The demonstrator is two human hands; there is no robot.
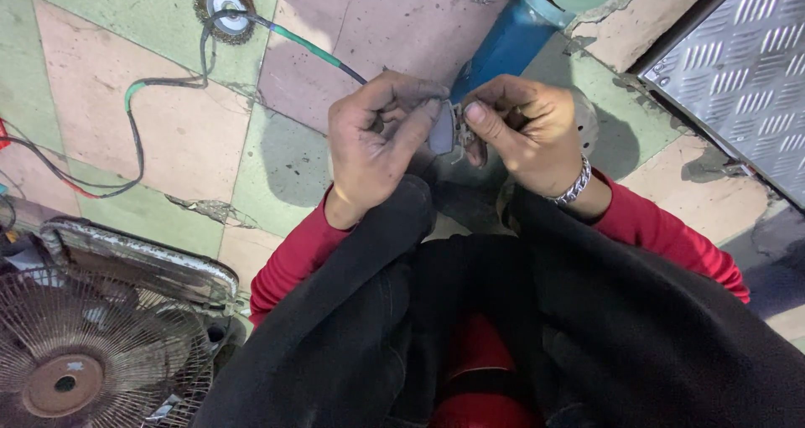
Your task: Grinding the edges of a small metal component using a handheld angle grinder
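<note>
Grey part: a small flat grey piece (442,132) sits pinched between both hands, held above the floor and in front of the person's knees; its exact kind is too small to tell.
Left hand: the left hand (375,143) curls around the piece from the left, thumb and forefinger pressed to its edge, the other fingers folded in behind.
Right hand: the right hand (524,126) grips the same piece from the right, thumb tip flat against it; thin wire ends or prongs show just beneath the fingers.
Bracelet: a metal link bracelet (573,186) circles the right wrist, just above a red sleeve (662,231).
Cable: a dark cable with green bands (306,46) runs across the floor from a round fitting (226,5) towards the hands and passes behind the left one.
Floor: pink and green tiles (168,126), cracked in places.
Fan: a rusty wire-guarded fan (80,352) stands at lower left, well apart from the hands.
Blue body: a blue elongated object (507,46) lies on the floor behind the hands.
Metal sheet: a ribbed metal plate (750,76) occupies the upper right corner.
</note>
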